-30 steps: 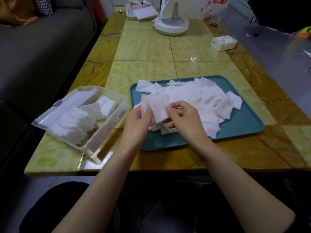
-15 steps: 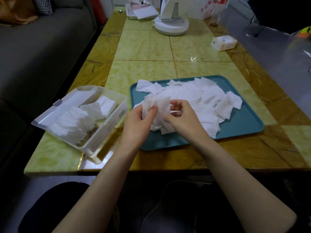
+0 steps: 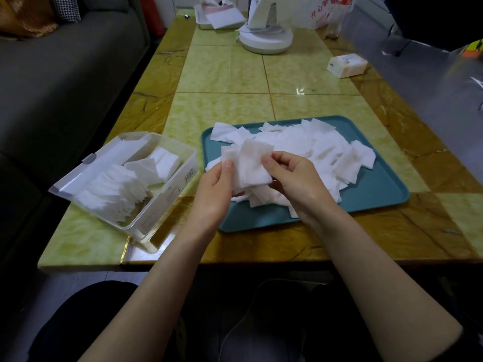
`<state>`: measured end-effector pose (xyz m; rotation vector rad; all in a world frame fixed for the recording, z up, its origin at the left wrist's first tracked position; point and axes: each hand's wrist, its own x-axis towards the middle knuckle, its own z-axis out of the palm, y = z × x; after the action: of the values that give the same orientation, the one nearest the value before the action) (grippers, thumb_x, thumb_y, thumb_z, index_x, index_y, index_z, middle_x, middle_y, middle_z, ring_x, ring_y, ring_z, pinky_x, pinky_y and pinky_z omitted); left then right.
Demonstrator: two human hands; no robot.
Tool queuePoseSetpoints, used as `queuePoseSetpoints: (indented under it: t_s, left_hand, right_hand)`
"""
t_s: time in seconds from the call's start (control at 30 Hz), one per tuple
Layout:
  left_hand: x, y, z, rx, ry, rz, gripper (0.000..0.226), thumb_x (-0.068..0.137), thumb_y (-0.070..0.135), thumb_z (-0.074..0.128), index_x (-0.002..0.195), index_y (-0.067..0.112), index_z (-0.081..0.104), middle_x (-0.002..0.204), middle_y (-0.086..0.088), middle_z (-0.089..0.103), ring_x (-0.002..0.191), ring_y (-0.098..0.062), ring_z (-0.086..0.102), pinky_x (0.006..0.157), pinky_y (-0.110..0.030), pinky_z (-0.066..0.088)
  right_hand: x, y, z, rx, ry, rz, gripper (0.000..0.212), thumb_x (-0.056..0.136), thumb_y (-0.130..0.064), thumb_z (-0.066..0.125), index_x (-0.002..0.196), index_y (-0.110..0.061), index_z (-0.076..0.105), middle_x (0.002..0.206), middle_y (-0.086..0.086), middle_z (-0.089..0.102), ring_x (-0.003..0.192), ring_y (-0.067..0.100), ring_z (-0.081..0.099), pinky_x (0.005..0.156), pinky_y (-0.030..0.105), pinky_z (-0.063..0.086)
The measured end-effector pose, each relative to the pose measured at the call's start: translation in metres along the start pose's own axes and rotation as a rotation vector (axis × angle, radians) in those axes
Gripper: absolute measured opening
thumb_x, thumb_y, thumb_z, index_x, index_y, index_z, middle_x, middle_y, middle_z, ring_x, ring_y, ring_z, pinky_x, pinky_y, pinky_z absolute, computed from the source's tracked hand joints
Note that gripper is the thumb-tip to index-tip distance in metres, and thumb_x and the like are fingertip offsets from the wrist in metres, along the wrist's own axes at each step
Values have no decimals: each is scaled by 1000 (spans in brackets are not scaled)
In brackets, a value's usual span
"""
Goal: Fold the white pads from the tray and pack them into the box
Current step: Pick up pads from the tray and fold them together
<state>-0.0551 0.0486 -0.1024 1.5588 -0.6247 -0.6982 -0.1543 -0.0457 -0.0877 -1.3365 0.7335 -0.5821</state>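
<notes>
Your left hand (image 3: 213, 189) and right hand (image 3: 295, 182) both pinch 1 white pad (image 3: 252, 165) above the tray (image 3: 371, 189), the box (image 3: 167, 202) alongside

I see the yellow-green tiled desk (image 3: 222, 71). A teal tray (image 3: 379, 194) lies on it beneath the right hand (image 3: 300, 184), and a clear box (image 3: 162, 210) sits just left of the left hand (image 3: 214, 194). Well beyond both hands are a white round base (image 3: 265, 40) and a small white pack (image 3: 347, 65).
</notes>
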Motion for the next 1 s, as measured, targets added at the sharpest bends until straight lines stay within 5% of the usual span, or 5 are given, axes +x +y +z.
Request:
queuePoseSetpoints:
  t_s: [0.27, 0.47, 0.6, 0.83, 1.0]
  left_hand:
    - [-4, 5, 0, -36, -33, -18, 37, 104, 29, 31, 96, 24, 66, 99, -3, 72, 98, -18, 68, 90, -36, 54]
    - [-7, 4, -6, 78, -58, 98, 26, 88, 32, 56, 96, 9, 67, 93, -15, 70, 87, -30, 66, 79, -45, 51]
    - [-8, 2, -16, 252, -7, 172, 40, 83, 40, 50, 94, 4, 63, 87, -18, 66, 83, -33, 61, 76, -48, 48]
    - [-17, 8, -48, 352, -47, 267, 22, 94, 21, 54, 72, 26, 52, 62, 26, 56, 60, 5, 49, 55, -13, 34]
    - [-22, 11, -71, 436, -110, 302, 8, 92, 18, 55, 86, 21, 58, 76, 12, 61, 73, -5, 55, 67, -28, 44]
  right_hand:
    - [4, 8, 6, -337, 121, -181, 15, 86, -18, 64, 76, -27, 58, 73, -7, 60, 67, 7, 55, 63, 22, 44]
    - [2, 11, 9, -421, 146, -266, 10, 87, -21, 63, 92, -22, 55, 87, -13, 58, 78, 6, 56, 69, 15, 47]
    - [-1, 7, 11, -478, -8, -335, 47, 86, -16, 64, 128, -22, 42, 116, -12, 51, 102, 1, 52, 83, 13, 44]
    - [-8, -1, 21, -433, -155, -348, 34, 82, -18, 69, 112, -26, 56, 97, -10, 62, 84, 4, 60, 66, 17, 51]
    - [-10, -8, 38, -482, -281, -333, 28, 82, -20, 70, 109, -23, 62, 98, -6, 65, 86, 6, 62, 68, 16, 50]
